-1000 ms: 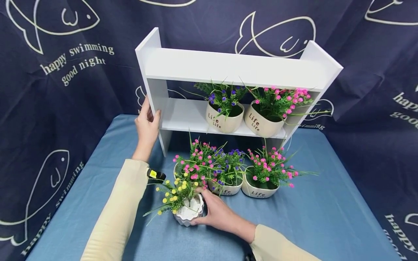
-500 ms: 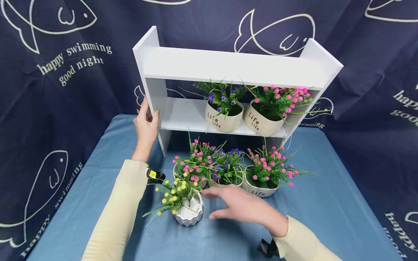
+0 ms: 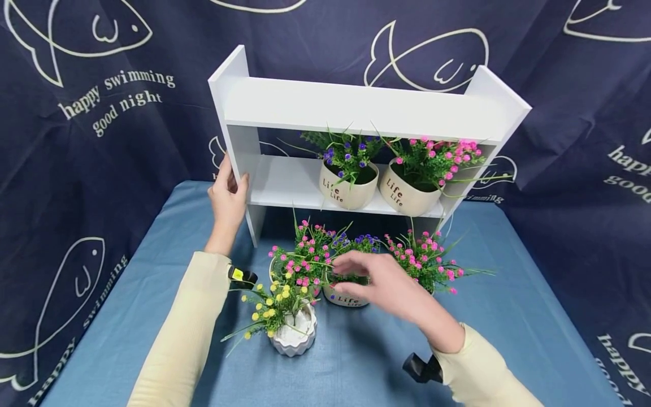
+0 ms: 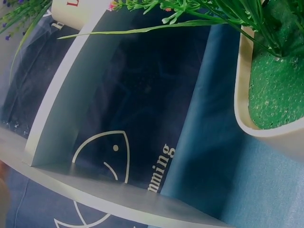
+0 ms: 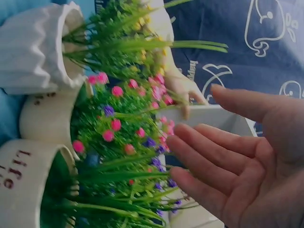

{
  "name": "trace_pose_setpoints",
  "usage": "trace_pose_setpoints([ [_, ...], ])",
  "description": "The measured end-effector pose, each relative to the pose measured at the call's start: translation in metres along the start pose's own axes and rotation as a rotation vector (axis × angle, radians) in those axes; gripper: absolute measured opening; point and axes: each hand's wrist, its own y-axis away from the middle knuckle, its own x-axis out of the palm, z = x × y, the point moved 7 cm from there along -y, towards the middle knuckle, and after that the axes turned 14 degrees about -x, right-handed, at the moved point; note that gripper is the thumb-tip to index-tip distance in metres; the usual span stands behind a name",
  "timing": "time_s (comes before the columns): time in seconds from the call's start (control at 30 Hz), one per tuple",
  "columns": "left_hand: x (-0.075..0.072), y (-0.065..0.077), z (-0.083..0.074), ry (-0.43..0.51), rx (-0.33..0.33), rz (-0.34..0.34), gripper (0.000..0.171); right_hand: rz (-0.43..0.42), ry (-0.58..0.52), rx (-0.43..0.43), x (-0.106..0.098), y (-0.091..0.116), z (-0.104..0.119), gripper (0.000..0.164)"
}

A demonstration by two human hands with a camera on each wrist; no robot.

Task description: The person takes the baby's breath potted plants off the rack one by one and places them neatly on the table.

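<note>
My left hand (image 3: 227, 203) grips the left side panel of the white two-tier shelf (image 3: 356, 107), with its thumb on the front edge. My right hand (image 3: 389, 285) holds nothing; in the right wrist view its fingers (image 5: 213, 156) are spread and relaxed. In the head view it hovers over a cream pot (image 3: 341, 297) of purple flowers and partly covers it. To its left stands a white fluted pot (image 3: 294, 339) of yellow flowers. Behind that is a plant with pink flowers (image 3: 305, 254). Another pink plant (image 3: 424, 254) stands at the right, its pot mostly hidden by the hand.
On the middle board, a purple-flowered pot (image 3: 346, 192) and a pink-flowered pot (image 3: 407, 195) stand side by side toward the right. Their leaves overhang the board. A blue cloth (image 3: 508, 316) covers the table, and a navy fish-print curtain (image 3: 127, 34) hangs behind.
My right hand has let go of the white fluted pot, drawn away to the right, then risen over the purple plant on the table. The left hand keeps its hold on the shelf.
</note>
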Motion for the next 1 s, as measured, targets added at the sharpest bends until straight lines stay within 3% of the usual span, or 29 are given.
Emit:
trace_pose_setpoints([
  [0.1,-0.001,0.000,0.001,0.005,-0.004,-0.006,0.053,-0.137,-0.035,0.010,-0.016,-0.005,-0.006,0.030],
  [0.2,-0.001,0.001,0.002,0.010,-0.009,-0.006,0.053,-0.332,-0.085,0.040,-0.035,-0.011,-0.017,0.030],
  [0.33,-0.001,0.002,0.003,0.003,-0.007,-0.008,0.053,-0.606,-0.140,0.103,-0.058,-0.014,-0.034,0.040],
  [0.47,-0.002,0.002,0.003,0.000,0.003,-0.011,0.053,-0.766,-0.192,0.145,-0.068,-0.018,-0.048,0.054],
  [0.6,-0.002,0.002,0.002,0.001,0.008,-0.009,0.054,-0.788,-0.210,0.202,-0.070,-0.025,-0.060,0.067],
  [0.77,-0.001,0.002,0.001,0.007,0.004,-0.007,0.053,-0.753,-0.201,0.253,-0.072,-0.036,-0.069,0.079],
  [1.0,0.001,0.002,0.001,0.019,0.002,-0.007,0.053,-0.649,-0.078,0.273,-0.077,-0.055,-0.074,0.080],
])
